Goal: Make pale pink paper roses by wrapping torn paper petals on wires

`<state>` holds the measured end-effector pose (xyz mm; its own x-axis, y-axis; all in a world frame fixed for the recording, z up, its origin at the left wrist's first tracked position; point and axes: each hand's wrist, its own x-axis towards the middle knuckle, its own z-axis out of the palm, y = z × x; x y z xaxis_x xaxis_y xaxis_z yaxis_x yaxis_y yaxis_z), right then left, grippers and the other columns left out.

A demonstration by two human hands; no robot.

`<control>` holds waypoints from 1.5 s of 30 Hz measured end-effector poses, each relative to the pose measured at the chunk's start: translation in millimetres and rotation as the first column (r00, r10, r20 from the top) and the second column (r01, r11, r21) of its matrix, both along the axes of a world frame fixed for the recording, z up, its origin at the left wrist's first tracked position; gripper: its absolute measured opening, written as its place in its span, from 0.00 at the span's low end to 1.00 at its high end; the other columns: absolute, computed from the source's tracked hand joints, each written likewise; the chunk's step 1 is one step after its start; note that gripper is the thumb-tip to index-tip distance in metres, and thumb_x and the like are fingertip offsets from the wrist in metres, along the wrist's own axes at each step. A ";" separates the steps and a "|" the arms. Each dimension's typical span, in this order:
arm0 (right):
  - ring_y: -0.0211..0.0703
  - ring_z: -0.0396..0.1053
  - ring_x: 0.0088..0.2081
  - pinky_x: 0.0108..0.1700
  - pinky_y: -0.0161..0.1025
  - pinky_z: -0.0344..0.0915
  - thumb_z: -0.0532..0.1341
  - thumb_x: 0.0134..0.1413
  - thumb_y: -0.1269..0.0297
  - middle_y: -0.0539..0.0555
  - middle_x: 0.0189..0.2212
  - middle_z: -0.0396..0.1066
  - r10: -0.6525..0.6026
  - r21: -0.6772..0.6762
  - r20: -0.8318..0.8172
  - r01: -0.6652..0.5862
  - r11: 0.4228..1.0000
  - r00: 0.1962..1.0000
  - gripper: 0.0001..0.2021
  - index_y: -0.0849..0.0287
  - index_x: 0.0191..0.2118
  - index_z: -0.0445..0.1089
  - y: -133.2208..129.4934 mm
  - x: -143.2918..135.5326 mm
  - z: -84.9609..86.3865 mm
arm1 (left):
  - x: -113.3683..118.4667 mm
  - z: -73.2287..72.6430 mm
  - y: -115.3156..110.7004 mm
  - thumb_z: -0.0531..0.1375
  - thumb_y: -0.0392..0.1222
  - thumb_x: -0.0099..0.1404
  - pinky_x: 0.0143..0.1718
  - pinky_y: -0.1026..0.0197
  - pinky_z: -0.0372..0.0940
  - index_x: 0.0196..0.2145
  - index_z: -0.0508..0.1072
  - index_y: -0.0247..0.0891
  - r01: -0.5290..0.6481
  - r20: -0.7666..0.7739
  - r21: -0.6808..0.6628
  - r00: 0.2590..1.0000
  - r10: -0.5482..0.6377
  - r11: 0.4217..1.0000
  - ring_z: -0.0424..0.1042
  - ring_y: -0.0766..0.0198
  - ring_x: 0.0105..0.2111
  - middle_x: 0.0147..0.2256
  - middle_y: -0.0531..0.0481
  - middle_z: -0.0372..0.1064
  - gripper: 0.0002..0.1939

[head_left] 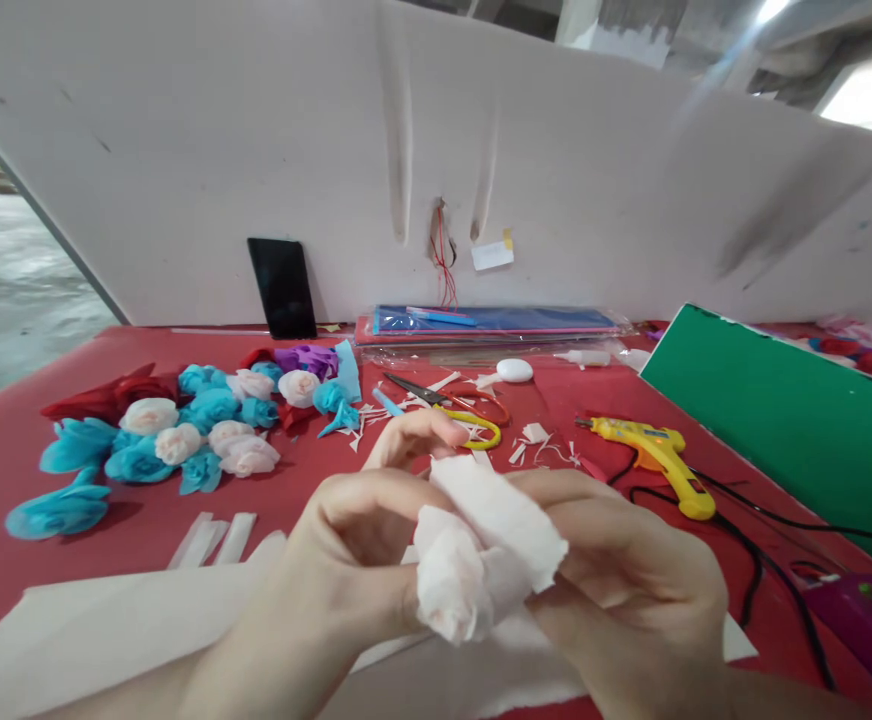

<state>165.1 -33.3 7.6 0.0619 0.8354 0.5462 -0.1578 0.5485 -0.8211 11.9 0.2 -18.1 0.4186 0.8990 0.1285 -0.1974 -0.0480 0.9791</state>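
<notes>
A pale pink paper rose (455, 580) with a loose strip (500, 515) around its far side is held between both hands near the bottom centre. My left hand (361, 550) pinches the rose from the left, thumb against its side and forefinger bent above. On the right, my right hand (616, 560) has its fingers closed on the strip's edge. Large pale paper sheets (121, 620) lie beneath the hands, and a few cut strips (215, 540) rest beside them. Scissors (473, 410) with yellow and red handles lie just beyond the fingers.
Blue, white and red paper flowers (211, 408) are grouped on the red table (1, 440) at left. A yellow glue gun (661, 455) with black cable lies right, beside a green board (781, 420). A black phone (283, 288) leans against the back panel; paper scraps surround the scissors.
</notes>
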 end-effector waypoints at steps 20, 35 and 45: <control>0.37 0.78 0.33 0.40 0.28 0.75 0.65 0.40 0.83 0.47 0.33 0.81 0.100 -0.049 0.151 -0.093 0.994 0.984 0.25 0.45 0.41 0.80 1.6 11.5 5.8 | -3.2 3.9 5.8 0.73 0.39 0.52 0.51 0.58 0.64 0.30 0.82 0.54 0.266 0.240 0.047 0.933 -0.269 0.963 0.68 0.60 0.46 0.45 0.54 0.66 0.09; 0.36 0.75 0.29 0.34 0.26 0.74 0.73 0.44 0.67 0.48 0.26 0.77 0.063 0.038 0.192 -0.072 0.997 0.979 0.04 0.54 0.29 0.79 4.5 14.8 2.2 | -6.4 -4.2 7.9 0.71 0.41 0.54 0.53 0.65 0.64 0.33 0.81 0.57 0.191 0.200 0.178 0.954 -0.225 0.965 0.67 0.63 0.48 0.46 0.57 0.65 0.10; 0.37 0.72 0.29 0.33 0.32 0.72 0.70 0.43 0.75 0.50 0.28 0.76 0.071 0.056 0.190 -0.083 0.995 0.979 0.08 0.56 0.31 0.79 6.4 13.5 -1.8 | -0.2 5.7 10.0 0.74 0.37 0.48 0.41 0.65 0.69 0.25 0.81 0.51 0.295 0.303 -0.055 0.915 -0.266 0.954 0.68 0.63 0.42 0.43 0.55 0.63 0.09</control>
